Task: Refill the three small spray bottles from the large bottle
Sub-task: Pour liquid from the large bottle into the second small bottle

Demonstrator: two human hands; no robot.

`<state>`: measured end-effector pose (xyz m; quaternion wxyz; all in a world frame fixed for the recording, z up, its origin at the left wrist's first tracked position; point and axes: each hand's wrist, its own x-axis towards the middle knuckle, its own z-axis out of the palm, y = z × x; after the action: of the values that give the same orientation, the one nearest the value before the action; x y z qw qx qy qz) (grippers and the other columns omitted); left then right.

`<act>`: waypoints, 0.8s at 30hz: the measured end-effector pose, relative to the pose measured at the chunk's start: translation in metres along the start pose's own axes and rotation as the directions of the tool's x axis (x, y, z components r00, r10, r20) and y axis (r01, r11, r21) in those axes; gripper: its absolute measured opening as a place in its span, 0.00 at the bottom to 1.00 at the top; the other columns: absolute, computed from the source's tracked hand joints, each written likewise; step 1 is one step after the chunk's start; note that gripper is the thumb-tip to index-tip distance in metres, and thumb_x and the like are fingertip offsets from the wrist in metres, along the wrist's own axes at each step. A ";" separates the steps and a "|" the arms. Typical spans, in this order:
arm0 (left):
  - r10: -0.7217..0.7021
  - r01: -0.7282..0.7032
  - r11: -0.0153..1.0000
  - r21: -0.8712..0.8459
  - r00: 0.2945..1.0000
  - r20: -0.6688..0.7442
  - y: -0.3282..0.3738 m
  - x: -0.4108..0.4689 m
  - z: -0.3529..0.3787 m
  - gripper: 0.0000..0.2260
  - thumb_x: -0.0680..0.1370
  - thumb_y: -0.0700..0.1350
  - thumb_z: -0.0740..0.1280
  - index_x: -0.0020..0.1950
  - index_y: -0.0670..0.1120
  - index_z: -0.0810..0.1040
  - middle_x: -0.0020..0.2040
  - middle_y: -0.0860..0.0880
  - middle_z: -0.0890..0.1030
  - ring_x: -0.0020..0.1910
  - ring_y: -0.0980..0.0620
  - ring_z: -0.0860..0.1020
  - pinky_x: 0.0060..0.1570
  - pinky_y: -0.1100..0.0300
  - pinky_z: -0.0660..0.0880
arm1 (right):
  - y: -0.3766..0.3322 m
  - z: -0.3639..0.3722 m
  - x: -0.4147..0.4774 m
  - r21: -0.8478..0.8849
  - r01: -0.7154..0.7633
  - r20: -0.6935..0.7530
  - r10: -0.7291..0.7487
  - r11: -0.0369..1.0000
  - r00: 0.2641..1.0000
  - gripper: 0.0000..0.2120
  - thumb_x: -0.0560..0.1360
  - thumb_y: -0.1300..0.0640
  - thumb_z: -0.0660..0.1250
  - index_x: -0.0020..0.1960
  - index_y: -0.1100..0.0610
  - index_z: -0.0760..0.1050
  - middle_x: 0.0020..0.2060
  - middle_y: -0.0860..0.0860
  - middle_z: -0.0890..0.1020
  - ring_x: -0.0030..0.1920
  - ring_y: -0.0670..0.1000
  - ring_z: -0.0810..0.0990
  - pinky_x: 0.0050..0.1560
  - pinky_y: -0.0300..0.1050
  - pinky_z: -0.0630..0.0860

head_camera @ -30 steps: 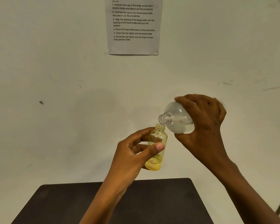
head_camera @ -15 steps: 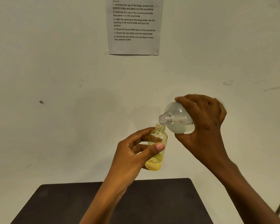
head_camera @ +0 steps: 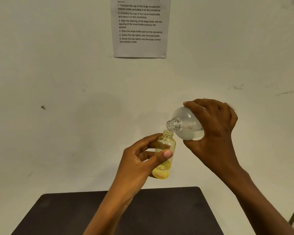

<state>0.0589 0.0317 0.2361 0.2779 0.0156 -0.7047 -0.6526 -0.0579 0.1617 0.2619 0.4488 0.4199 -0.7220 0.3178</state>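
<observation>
While right hand (head_camera: 215, 133) tips large bottle (head_camera: 185, 124), small bottle (head_camera: 165, 145) beneath, in left hand (head_camera: 139, 163)

Right hand (head_camera: 215, 133) covers most of the large clear bottle (head_camera: 187, 122) just up-right of the small yellow bottle (head_camera: 165, 143), so its base is hidden. Can't tell if anything's flowing into the yellow bottle's neck, maybe a thin stream. Above it the instruction sheet (head_camera: 140, 28) is chopped at the top edge; below it the dark table (head_camera: 159, 209) runs off the bottom.

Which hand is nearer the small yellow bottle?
Left. The left hand grips the small yellow bottle around its body; the right hand is above and right of it, holding the large bottle.
</observation>
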 end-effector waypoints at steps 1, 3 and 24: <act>0.000 0.000 1.000 0.003 1.000 0.001 0.000 0.000 0.000 0.17 0.60 0.51 0.70 0.49 0.59 0.77 0.48 0.56 0.82 0.46 0.54 0.82 0.34 0.60 0.80 | 0.000 0.000 0.000 0.002 -0.002 0.001 0.002 1.000 1.000 0.30 0.62 0.54 0.71 0.62 0.49 0.65 0.57 0.54 0.75 0.61 0.59 0.70 0.64 0.40 0.50; 0.000 0.000 1.000 0.005 1.000 0.003 0.000 0.000 0.000 0.18 0.60 0.51 0.70 0.49 0.59 0.77 0.48 0.55 0.82 0.46 0.54 0.82 0.34 0.61 0.80 | 0.000 0.001 0.000 0.010 -0.004 0.004 0.004 1.000 1.000 0.31 0.62 0.54 0.71 0.62 0.48 0.65 0.57 0.54 0.75 0.61 0.59 0.70 0.64 0.41 0.50; -0.006 0.006 1.000 0.007 1.000 0.001 -0.001 0.001 -0.001 0.19 0.61 0.51 0.70 0.52 0.57 0.77 0.51 0.53 0.81 0.48 0.50 0.82 0.36 0.59 0.81 | 0.001 0.002 0.001 0.003 0.009 0.004 -0.009 1.000 1.000 0.31 0.62 0.54 0.71 0.63 0.48 0.65 0.57 0.54 0.75 0.61 0.58 0.69 0.64 0.51 0.54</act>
<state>0.0581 0.0306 0.2360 0.2757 0.0185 -0.7071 -0.6509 -0.0598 0.1604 0.2616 0.4481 0.4244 -0.7206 0.3158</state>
